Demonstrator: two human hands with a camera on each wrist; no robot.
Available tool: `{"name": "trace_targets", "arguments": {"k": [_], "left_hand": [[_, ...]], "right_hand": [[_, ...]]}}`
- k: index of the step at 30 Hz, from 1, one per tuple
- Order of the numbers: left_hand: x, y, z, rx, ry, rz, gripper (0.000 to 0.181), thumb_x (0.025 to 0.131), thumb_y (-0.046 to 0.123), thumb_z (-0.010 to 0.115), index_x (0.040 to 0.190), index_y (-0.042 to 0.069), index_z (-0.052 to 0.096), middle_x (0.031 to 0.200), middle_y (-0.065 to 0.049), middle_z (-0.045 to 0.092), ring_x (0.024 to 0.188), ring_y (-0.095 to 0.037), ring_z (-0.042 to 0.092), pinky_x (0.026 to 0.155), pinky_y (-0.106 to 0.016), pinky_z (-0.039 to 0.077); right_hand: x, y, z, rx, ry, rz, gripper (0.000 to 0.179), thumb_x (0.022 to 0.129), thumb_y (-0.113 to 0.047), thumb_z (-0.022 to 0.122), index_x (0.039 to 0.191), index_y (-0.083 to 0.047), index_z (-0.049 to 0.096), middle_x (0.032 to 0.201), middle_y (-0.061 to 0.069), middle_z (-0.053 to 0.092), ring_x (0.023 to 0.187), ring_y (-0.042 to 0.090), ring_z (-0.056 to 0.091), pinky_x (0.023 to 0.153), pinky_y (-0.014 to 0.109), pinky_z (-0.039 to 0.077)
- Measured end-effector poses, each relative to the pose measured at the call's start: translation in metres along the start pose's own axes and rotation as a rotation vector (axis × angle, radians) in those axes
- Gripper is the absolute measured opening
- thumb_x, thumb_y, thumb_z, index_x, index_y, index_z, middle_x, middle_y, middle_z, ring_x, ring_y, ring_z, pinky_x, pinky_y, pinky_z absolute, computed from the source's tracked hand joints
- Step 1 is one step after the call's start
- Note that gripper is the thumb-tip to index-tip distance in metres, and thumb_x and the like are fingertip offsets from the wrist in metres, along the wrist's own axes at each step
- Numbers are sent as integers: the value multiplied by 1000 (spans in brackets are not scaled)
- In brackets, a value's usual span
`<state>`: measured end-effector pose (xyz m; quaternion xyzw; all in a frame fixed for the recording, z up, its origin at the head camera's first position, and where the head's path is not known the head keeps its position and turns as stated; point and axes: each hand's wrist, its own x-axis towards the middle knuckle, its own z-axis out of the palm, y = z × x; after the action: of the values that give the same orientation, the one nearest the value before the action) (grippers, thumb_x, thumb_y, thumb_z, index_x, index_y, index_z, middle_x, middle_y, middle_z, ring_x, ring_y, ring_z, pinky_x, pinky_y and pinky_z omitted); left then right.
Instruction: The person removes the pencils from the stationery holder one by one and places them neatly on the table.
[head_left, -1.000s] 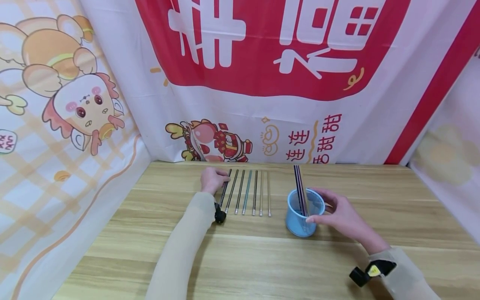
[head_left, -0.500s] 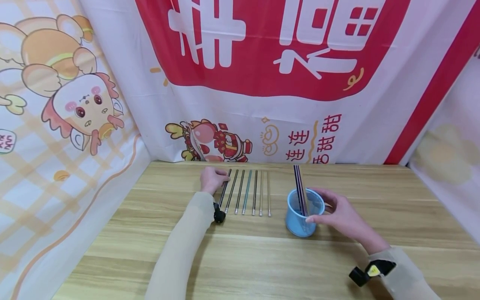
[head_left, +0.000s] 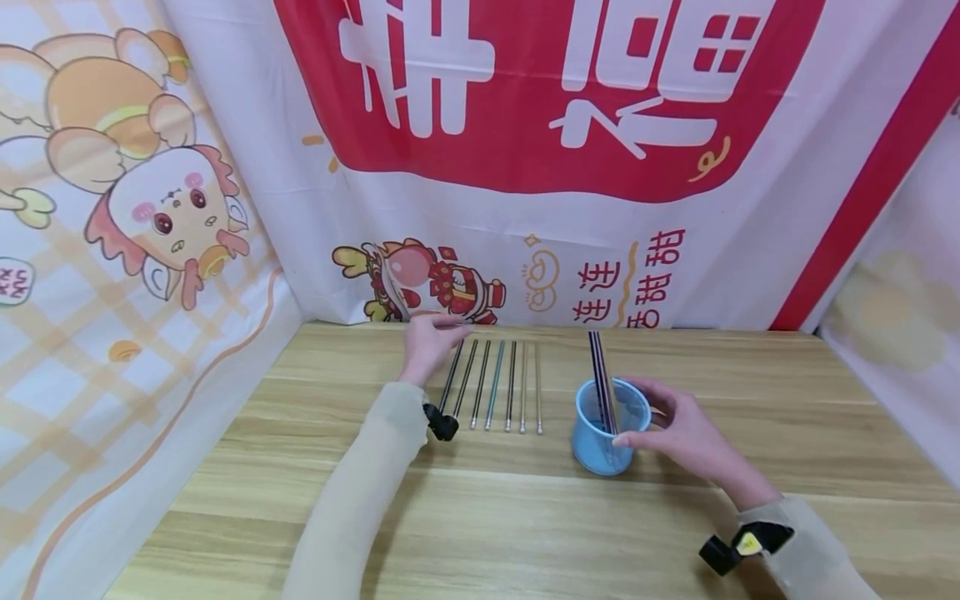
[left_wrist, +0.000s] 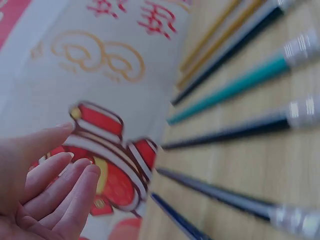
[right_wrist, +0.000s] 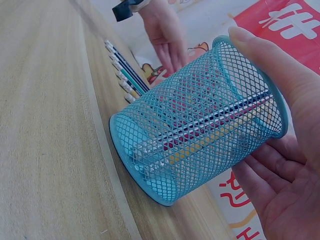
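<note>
Your left hand (head_left: pixel 429 343) is over the far end of the dark leftmost pencil (head_left: pixel 450 377), fingers extended and loosely spread from the thumb, holding nothing. The pencil belongs to a row of seven lying side by side on the wooden table (head_left: pixel 510 517), ferrule ends toward you; the teal pencil (head_left: pixel 496 385) is fourth.

Your right hand (head_left: pixel 678 425) grips the blue mesh cup (head_left: pixel 602 454) at its rim, thumb on the near side. The cup stands upright on the table, right of the row, with several pencils leaning inside.

Refer to the rear cloth (head_left: pixel 750 250): large white "福", turned sideways, on red; smaller red "连连" and "甜甜" below. The yellow label (head_left: pixel 748 543) on your right wrist camera (head_left: pixel 720 553) is too small to read.
</note>
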<state>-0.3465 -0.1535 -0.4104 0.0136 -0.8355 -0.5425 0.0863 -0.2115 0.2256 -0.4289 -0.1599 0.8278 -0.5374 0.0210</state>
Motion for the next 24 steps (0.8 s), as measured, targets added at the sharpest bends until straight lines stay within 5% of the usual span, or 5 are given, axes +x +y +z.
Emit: {"name": "trace_targets", "arguments": {"k": [15,24], "left_hand": [[-38,61,25,-89,-128,138,33,86,31,85,116,19,77,105,6,75,98,-12,70,92,-38,56],[-58,77,45,-72,-222,246,36,86,34,84,116,17,77,103,10,75,96,-8,69,88,-32,57]], "right_hand": [[-1,-2,1,37,8,-36,75,82,-15,88,146,-5,51,142,16,56,130,33,53,101,18,44],[0,-1,2,31,15,-45,75,82,-15,88,145,-4,51,142,16,56,129,33,53,100,18,44]]}}
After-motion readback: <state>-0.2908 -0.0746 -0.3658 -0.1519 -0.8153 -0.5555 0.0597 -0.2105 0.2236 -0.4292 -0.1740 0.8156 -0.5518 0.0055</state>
